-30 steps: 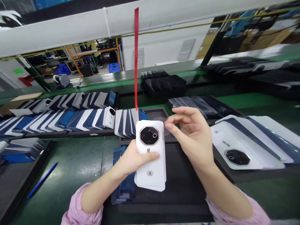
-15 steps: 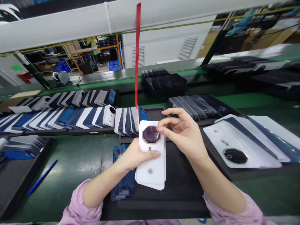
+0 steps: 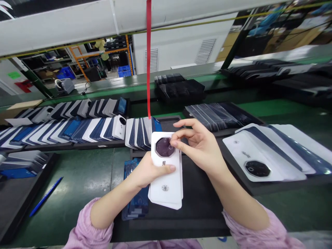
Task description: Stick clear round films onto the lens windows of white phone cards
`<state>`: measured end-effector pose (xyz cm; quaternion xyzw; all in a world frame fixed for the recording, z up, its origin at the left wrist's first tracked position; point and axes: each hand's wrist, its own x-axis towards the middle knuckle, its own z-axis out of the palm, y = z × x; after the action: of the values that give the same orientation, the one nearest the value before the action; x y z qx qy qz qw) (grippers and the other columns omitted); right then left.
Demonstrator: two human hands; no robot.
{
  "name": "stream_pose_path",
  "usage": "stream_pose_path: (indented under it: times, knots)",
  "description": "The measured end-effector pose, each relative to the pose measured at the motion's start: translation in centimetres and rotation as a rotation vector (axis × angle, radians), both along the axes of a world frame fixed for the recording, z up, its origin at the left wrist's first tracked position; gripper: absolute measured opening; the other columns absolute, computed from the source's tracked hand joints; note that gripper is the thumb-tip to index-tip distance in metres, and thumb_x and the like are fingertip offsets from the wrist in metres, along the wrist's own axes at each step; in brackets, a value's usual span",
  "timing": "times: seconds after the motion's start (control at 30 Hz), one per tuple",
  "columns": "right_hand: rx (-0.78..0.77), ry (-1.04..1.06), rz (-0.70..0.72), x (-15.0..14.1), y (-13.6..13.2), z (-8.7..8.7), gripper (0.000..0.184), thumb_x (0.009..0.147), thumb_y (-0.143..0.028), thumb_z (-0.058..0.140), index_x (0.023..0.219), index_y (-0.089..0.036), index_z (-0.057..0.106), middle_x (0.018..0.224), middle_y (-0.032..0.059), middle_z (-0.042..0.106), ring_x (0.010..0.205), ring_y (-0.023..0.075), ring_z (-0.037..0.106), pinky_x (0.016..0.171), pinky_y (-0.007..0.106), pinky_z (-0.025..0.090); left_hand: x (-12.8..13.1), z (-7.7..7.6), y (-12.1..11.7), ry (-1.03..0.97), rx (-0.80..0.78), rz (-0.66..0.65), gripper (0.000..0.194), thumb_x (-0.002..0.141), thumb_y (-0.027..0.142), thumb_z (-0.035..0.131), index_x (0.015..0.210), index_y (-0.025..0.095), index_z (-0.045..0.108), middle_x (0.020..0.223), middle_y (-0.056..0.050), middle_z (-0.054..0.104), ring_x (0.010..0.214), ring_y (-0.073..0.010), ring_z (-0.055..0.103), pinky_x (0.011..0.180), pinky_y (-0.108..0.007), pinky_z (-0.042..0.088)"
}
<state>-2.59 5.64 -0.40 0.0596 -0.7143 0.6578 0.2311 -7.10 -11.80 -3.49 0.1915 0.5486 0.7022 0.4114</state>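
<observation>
Near centre, the left hand (image 3: pixel 148 172) clamps overlapping white panels (image 3: pixel 168 183), while the right hand (image 3: pixel 202 148) reaches fingertips, whether pinching anything unclear, to the purplish camera window (image 3: pixel 163 148), apparently unfinished, with many upright panels (image 3: pixel 83 132) far left.

Glossy dark green bench (image 3: pixel 88 176) running across the view. At near left, a blue pen (image 3: pixel 46 196) lies slanted on the bare surface, beside a black tray (image 3: pixel 15 199) cut off by the left edge. At front centre, another tray (image 3: pixel 189 214) lies flat; blue panels (image 3: pixel 138 202) sit at its left, though whether on tray or bench is unclear. A 3rd tray (image 3: pixel 249 187) is at right. Beyond the pen, a row of trays (image 3: pixel 101 146) stretches left
</observation>
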Motion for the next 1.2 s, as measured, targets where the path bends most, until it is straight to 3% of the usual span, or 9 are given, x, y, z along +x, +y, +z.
stream_pose_path:
  times: [0.3,0.47,0.57,0.67,0.77,0.87,0.97,1.07,1.2]
  knots:
    - [0.031,0.008,-0.017,0.0,-0.5,-0.3,0.033,0.083,-0.022,0.076,0.11,-0.025,0.058,0.076,-0.0028,0.072,0.072,0.0157,0.064,0.073,0.031,0.051,-0.2,0.2,-0.1,0.015,0.014,0.014,0.062,0.069,0.04,0.091,0.117,0.013,0.063,0.129,-0.021,0.067,0.12,-0.0393,0.064,0.083,-0.038,0.056]
    - [0.225,0.047,-0.118,0.2,-0.8,-0.7,0.033,0.086,-0.021,0.072,0.115,-0.027,0.056,0.077,-0.0034,0.071,0.072,0.0177,0.065,0.078,0.036,0.051,-0.3,0.0,-0.1,0.031,0.021,0.023,0.059,0.069,0.039,0.091,0.115,0.014,0.065,0.118,-0.017,0.072,0.111,-0.0345,0.069,0.083,-0.037,0.055]
    - [0.494,0.193,-0.306,0.1,-1.1,-0.9,0.036,0.087,-0.02,0.071,0.119,-0.028,0.054,0.084,-0.0019,0.067,0.076,0.0195,0.066,0.084,0.042,0.05,-0.3,0.1,-0.1,0.044,0.022,0.06,0.053,0.069,0.038,0.091,0.111,0.015,0.067,0.105,-0.011,0.075,0.097,-0.0278,0.071,0.081,-0.035,0.055]
    - [0.694,0.381,-0.531,-0.2,-1.3,-1.2,0.056,0.083,-0.034,0.078,0.13,-0.029,0.049,0.107,0.006,0.059,0.1,0.0284,0.062,0.088,0.049,0.049,-0.2,0.2,-0.2,0.062,-0.002,0.07,0.048,0.069,0.039,0.091,0.105,0.014,0.069,0.097,-0.009,0.074,0.09,-0.0244,0.07,0.079,-0.034,0.055]
    - [0.757,0.422,-0.623,-0.4,-1.5,-1.4,0.072,0.082,-0.044,0.079,0.139,-0.028,0.039,0.122,0.0112,0.047,0.115,0.0335,0.053,0.094,0.054,0.049,-0.2,0.4,-0.2,0.093,-0.04,0.097,0.05,0.067,0.04,0.092,0.104,0.014,0.071,0.099,-0.01,0.074,0.092,-0.0259,0.07,0.081,-0.035,0.055]
    - [0.734,0.495,-0.782,-0.4,-1.5,-1.5,0.054,0.091,-0.027,0.067,0.137,-0.029,0.039,0.125,0.0124,0.044,0.119,0.0314,0.05,0.098,0.054,0.048,-0.3,0.4,-0.2,0.083,-0.026,0.126,0.051,0.064,0.041,0.093,0.102,0.014,0.072,0.099,-0.01,0.074,0.092,-0.026,0.07,0.084,-0.037,0.056]
    - [0.576,0.388,-0.596,0.0,-1.4,-1.2,0.053,0.088,-0.029,0.068,0.132,-0.027,0.04,0.116,0.0099,0.051,0.106,0.0268,0.056,0.091,0.047,0.052,-0.4,0.4,-0.2,0.09,-0.024,0.158,0.051,0.062,0.042,0.094,0.099,0.013,0.073,0.095,-0.009,0.074,0.088,-0.0235,0.068,0.082,-0.035,0.055]
    - [0.424,-0.034,-0.262,0.1,-1.3,-0.6,0.058,0.073,-0.043,0.082,0.117,-0.024,0.048,0.088,0.0008,0.057,0.075,0.0194,0.057,0.067,0.035,0.051,-0.4,0.3,-0.2,0.118,-0.008,0.175,0.054,0.061,0.044,0.094,0.1,0.013,0.074,0.096,-0.009,0.074,0.087,-0.0217,0.068,0.08,-0.031,0.054]
    - [0.185,-0.251,-0.1,-0.1,-1.1,0.1,0.045,0.068,-0.043,0.086,0.092,-0.023,0.054,0.076,-0.002,0.061,0.066,0.0163,0.057,0.057,0.028,0.045,-0.4,0.3,-0.2,0.137,-0.004,0.186,0.055,0.063,0.047,0.094,0.1,0.012,0.075,0.093,-0.01,0.075,0.082,-0.02,0.068,0.075,-0.028,0.053]
